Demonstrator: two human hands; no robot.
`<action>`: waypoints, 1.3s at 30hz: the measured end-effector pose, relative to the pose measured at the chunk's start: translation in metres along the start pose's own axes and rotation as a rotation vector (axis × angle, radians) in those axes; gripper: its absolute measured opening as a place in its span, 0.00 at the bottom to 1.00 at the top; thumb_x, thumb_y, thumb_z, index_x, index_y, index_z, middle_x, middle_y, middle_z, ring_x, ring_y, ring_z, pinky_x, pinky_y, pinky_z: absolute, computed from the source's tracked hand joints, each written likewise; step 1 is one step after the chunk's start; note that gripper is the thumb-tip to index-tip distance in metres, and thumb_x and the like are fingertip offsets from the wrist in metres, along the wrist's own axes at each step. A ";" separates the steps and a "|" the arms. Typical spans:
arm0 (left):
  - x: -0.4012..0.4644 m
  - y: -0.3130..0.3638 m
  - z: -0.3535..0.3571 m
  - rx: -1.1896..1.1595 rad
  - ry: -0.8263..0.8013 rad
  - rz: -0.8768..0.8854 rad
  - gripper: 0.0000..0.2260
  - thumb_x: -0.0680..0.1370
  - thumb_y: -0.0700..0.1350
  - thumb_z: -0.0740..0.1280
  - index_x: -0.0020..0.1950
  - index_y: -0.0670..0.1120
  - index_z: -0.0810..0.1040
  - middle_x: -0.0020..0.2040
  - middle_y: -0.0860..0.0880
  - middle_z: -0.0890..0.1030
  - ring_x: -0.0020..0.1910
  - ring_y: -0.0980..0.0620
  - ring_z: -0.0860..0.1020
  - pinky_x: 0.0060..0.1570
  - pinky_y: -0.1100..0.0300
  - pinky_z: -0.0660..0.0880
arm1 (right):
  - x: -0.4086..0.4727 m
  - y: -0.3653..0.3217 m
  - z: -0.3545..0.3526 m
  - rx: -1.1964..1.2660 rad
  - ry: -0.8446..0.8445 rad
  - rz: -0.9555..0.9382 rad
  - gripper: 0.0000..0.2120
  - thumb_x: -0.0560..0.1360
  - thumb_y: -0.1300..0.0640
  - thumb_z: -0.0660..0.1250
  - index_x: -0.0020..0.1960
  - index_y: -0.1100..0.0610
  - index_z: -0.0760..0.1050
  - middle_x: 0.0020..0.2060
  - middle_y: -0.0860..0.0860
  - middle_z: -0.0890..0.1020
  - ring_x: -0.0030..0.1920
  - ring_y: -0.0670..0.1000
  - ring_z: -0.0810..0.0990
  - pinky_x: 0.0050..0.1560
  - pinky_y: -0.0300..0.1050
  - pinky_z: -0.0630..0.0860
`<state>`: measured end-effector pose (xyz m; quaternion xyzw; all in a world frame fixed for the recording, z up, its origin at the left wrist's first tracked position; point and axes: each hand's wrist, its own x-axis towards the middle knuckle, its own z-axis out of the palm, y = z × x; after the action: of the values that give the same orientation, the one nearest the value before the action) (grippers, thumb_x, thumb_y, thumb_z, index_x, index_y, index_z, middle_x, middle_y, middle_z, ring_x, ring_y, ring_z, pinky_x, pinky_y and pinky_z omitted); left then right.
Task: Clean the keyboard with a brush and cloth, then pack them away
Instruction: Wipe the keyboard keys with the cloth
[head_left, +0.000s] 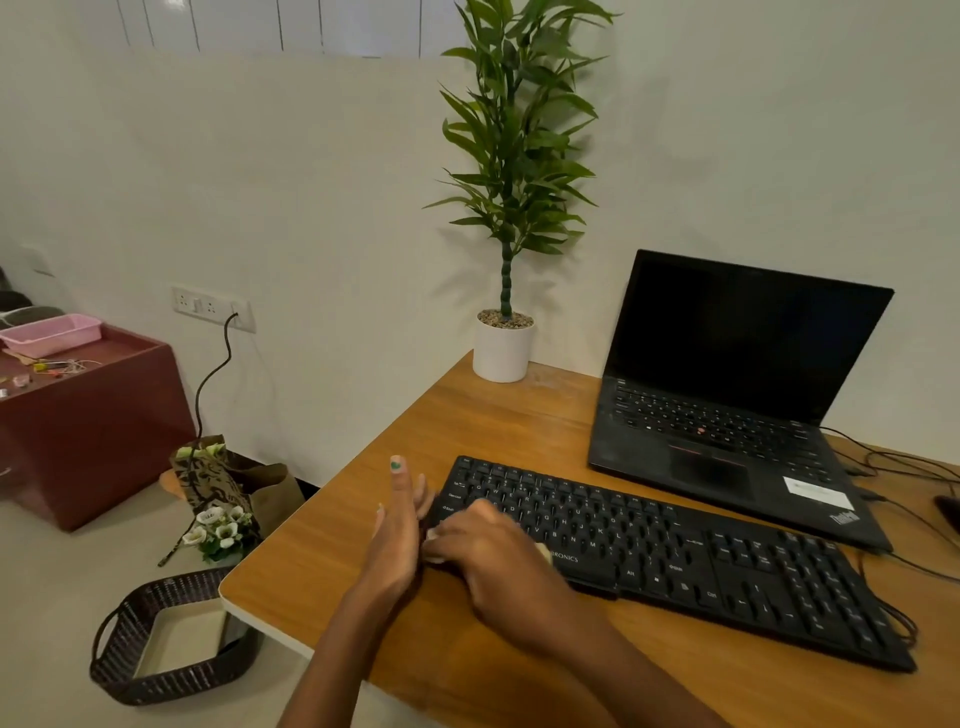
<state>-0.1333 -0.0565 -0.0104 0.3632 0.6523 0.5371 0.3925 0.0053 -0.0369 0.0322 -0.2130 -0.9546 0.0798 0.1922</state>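
A black keyboard (675, 561) lies slanted on the wooden desk (332, 561). My right hand (493, 561) is curled over its left part and grips a pale thing, seemingly the brush (543, 552); only a tan end and a whitish tip by my fingers show. My left hand (397, 530) stands on edge against the keyboard's left end, fingers straight, thumb up. No cloth is clearly visible.
An open black laptop (727, 415) sits behind the keyboard, with cables (893, 462) at the right. A potted plant (503, 348) stands at the desk's back corner. On the floor to the left are a dark wicker basket (124, 675), a paper bag with flowers (218, 499), and a red cabinet (88, 426).
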 end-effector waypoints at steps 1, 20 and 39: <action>-0.007 0.002 0.006 0.040 0.100 0.078 0.46 0.66 0.80 0.36 0.74 0.57 0.63 0.73 0.55 0.66 0.77 0.49 0.54 0.75 0.43 0.45 | -0.001 0.004 -0.011 0.069 0.044 0.046 0.14 0.79 0.61 0.59 0.60 0.50 0.77 0.55 0.43 0.78 0.52 0.44 0.69 0.52 0.39 0.69; -0.032 0.017 0.031 1.183 -0.353 0.551 0.34 0.75 0.70 0.53 0.78 0.58 0.50 0.77 0.52 0.58 0.76 0.52 0.52 0.75 0.51 0.42 | 0.082 0.031 -0.015 0.076 -0.504 0.001 0.16 0.77 0.66 0.61 0.54 0.50 0.81 0.58 0.45 0.78 0.53 0.44 0.64 0.65 0.53 0.58; -0.027 0.013 0.032 1.143 -0.371 0.646 0.34 0.75 0.72 0.49 0.77 0.61 0.42 0.78 0.60 0.42 0.75 0.60 0.36 0.72 0.55 0.32 | 0.113 0.044 -0.025 -0.227 -0.503 0.187 0.15 0.74 0.69 0.62 0.55 0.54 0.78 0.60 0.53 0.76 0.70 0.57 0.59 0.70 0.62 0.52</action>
<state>-0.0925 -0.0655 0.0016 0.7759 0.6145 0.1273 0.0643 -0.0625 0.0535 0.0819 -0.2937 -0.9514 0.0402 -0.0840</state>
